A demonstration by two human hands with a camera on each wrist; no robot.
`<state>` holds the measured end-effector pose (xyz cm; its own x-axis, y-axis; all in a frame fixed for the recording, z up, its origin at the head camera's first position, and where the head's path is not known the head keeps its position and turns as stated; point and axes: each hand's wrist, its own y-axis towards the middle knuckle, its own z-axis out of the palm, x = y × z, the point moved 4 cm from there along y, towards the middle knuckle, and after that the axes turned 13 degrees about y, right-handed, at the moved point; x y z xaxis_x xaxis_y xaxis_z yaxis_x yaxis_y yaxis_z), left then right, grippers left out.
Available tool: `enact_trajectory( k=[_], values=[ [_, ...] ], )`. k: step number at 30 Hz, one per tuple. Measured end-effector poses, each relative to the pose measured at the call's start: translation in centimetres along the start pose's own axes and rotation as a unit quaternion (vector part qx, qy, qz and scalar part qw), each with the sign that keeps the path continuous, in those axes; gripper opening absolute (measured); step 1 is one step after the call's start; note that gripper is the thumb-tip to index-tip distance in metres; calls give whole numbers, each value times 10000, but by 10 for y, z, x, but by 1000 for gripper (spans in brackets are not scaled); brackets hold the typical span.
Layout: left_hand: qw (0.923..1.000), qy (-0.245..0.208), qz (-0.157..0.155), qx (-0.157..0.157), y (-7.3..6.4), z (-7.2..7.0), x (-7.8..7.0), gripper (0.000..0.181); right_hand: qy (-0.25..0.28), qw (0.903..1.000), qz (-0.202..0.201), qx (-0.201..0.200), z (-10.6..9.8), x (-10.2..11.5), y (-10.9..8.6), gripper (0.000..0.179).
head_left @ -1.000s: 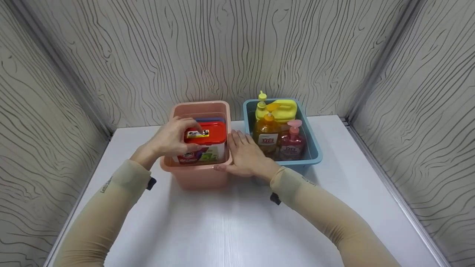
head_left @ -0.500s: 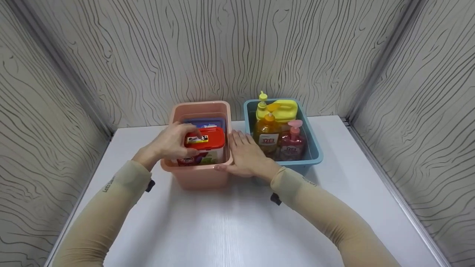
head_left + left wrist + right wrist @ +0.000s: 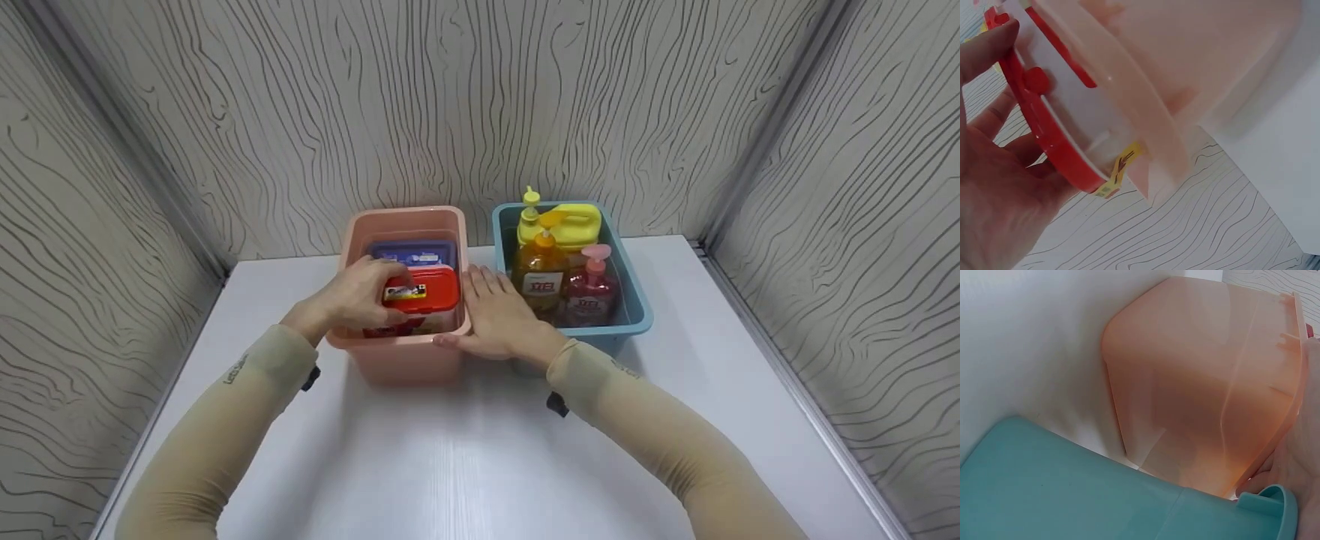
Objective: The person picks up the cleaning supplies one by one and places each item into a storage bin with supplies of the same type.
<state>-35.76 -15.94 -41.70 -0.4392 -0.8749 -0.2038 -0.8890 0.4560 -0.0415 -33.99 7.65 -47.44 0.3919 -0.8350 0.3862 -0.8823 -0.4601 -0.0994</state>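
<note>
A white tub with a red lid sits low inside the pink bin, towards its front. My left hand grips it across the lid from the left, fingers over the top and thumb at the front side. In the left wrist view the left hand is spread around the red lid edge, beside the bin's rim. My right hand lies with straight fingers along the pink bin's right rim, thumb at the front corner. Behind the tub, a blue-lidded box lies deeper in the bin.
Close on the right stands a blue bin holding an amber pump bottle, a pink-red pump bottle and a yellow jug with handle. Patterned panels enclose the white table at back and sides.
My left hand has lowered the red-lidded tub deeper into the pink bin and towards its front, uncovering more of the blue-lidded box. The right hand stays in place.
</note>
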Motion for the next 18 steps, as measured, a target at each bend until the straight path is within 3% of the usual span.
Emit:
enact_trajectory(
  k=[7,18],
  values=[
    [9997,139,-79,201,1,7,0,69,-30,10000,-5,-17,-1,0,0,133],
    [9992,174,-80,340,3,11,1,65,-55,9999,97,-38,1,1,1,134]
  ],
)
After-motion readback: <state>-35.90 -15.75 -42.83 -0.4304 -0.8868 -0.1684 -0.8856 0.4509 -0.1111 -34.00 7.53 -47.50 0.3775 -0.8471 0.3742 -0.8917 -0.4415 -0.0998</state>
